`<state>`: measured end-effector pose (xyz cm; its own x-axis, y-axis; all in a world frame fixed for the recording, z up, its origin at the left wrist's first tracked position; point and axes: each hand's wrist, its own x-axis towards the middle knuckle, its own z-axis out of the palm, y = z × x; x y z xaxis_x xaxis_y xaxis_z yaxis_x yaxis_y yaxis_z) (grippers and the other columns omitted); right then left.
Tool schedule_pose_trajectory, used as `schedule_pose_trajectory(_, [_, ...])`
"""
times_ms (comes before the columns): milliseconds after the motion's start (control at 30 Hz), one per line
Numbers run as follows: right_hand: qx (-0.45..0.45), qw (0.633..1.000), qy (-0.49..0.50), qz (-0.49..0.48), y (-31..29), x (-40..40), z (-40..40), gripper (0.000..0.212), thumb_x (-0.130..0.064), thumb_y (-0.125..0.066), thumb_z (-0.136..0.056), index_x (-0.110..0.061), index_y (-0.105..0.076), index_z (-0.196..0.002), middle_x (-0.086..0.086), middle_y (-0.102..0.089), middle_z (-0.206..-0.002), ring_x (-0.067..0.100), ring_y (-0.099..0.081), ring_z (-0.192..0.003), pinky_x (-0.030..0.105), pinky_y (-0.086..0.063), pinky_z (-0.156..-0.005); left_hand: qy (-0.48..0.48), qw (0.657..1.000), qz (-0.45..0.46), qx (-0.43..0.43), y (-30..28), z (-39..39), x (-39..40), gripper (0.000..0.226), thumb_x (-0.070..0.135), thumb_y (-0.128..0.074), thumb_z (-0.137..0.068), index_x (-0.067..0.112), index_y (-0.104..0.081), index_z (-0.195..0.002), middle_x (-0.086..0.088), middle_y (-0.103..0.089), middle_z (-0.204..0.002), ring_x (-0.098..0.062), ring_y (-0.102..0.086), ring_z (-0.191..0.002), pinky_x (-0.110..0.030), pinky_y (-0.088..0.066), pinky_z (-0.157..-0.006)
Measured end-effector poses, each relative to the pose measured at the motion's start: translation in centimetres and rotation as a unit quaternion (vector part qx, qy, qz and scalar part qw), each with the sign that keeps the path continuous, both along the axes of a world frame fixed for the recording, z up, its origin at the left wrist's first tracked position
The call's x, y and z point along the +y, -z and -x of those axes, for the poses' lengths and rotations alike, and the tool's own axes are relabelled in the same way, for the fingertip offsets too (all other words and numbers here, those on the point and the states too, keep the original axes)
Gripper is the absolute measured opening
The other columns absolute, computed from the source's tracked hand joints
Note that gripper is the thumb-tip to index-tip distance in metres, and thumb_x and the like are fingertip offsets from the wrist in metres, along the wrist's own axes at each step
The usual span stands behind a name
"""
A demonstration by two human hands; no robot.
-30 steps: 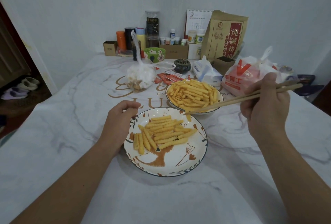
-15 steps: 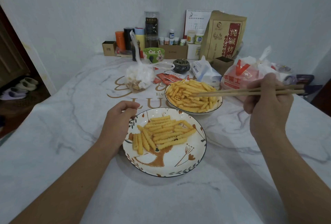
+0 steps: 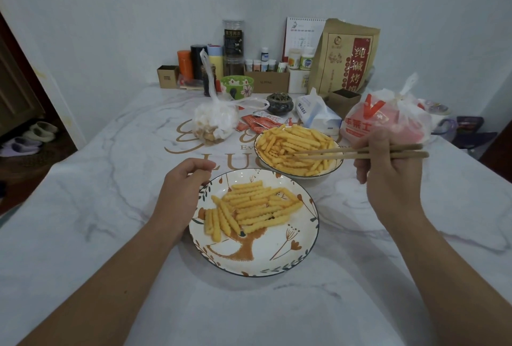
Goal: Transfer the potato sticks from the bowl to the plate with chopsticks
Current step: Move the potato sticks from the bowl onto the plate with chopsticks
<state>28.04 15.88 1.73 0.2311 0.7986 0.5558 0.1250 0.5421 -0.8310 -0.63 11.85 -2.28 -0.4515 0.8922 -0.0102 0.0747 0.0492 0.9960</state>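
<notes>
A white bowl heaped with yellow crinkle potato sticks stands behind a flower-patterned plate, which holds a smaller pile of potato sticks. My right hand grips a pair of wooden chopsticks, held almost level. Their tips reach into the sticks in the bowl. Whether they pinch a stick I cannot tell. My left hand rests curled against the plate's left rim, fingers closed, holding nothing.
A plastic bag of white snacks and red sachets lie behind the plate. A tissue pack and a red-and-white bag sit right of the bowl. Jars, bottles and boxes line the back wall. Table edge falls off left.
My right hand lifted the chopsticks from the plate's far rim and swung their tips back over the bowl, then lowered them into the sticks. My left hand stayed put.
</notes>
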Motion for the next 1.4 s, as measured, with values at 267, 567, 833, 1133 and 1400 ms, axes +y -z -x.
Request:
schedule_pose_trajectory(267, [-0.029,0.999,-0.006,0.018,1.0,0.4,0.3,0.045,-0.044,-0.043,-0.106,-0.017,-0.066,-0.077,-0.005,-0.057,-0.057,0.01,-0.051,-0.049,0.022,-0.042,-0.045,0.0,1.0,-0.002,0.002,0.0,0.0,0.0,0.026,0.005,-0.054,-0.098,0.018,-0.077,-0.098,0.006,-0.075,-0.078,-0.013,-0.07,-0.072,-0.04,-0.058,-0.078])
schedule_pose_trajectory(567, [0.169,0.984,-0.02,0.057,-1.0,0.2,-0.4,0.059,-0.041,-0.039,-0.109,-0.025,-0.066,-0.058,0.0,-0.056,-0.054,0.017,-0.047,-0.043,0.03,-0.036,-0.041,0.001,1.0,-0.006,-0.012,0.3,0.1,0.1,0.025,0.007,-0.054,-0.098,0.016,-0.077,-0.099,0.007,-0.072,-0.074,-0.012,-0.067,-0.069,-0.039,-0.056,-0.077])
schedule_pose_trajectory(833, [0.078,0.984,-0.137,0.079,1.1,-0.7,3.0,0.051,-0.043,-0.041,-0.103,-0.01,-0.065,-0.072,0.003,-0.054,-0.056,0.017,-0.047,-0.05,0.025,-0.038,-0.045,-0.007,1.0,-0.006,-0.022,0.4,0.1,0.5,0.027,0.018,-0.05,-0.102,0.018,-0.077,-0.097,-0.007,-0.074,-0.098,-0.024,-0.068,-0.089,-0.041,-0.056,-0.082])
schedule_pose_trajectory(1133, [0.069,0.99,-0.105,0.056,0.7,-0.5,2.2,0.04,-0.034,-0.051,-0.101,-0.01,-0.068,-0.074,0.002,-0.05,-0.057,0.012,-0.041,-0.048,0.024,-0.029,-0.044,-0.01,1.0,-0.002,-0.027,0.5,0.2,0.7,0.027,0.025,-0.052,-0.1,0.019,-0.078,-0.095,-0.006,-0.075,-0.105,-0.029,-0.069,-0.101,-0.044,-0.057,-0.086])
schedule_pose_trajectory(1400, [0.038,0.999,0.013,-0.012,0.4,0.1,0.6,0.041,-0.036,-0.051,-0.106,-0.035,-0.069,-0.069,-0.008,-0.059,-0.057,0.011,-0.049,-0.052,0.022,-0.039,-0.046,-0.006,1.0,0.004,-0.018,0.4,0.1,0.6,0.027,0.026,-0.051,-0.101,0.02,-0.078,-0.096,-0.005,-0.076,-0.102,-0.035,-0.069,-0.108,-0.052,-0.057,-0.094])
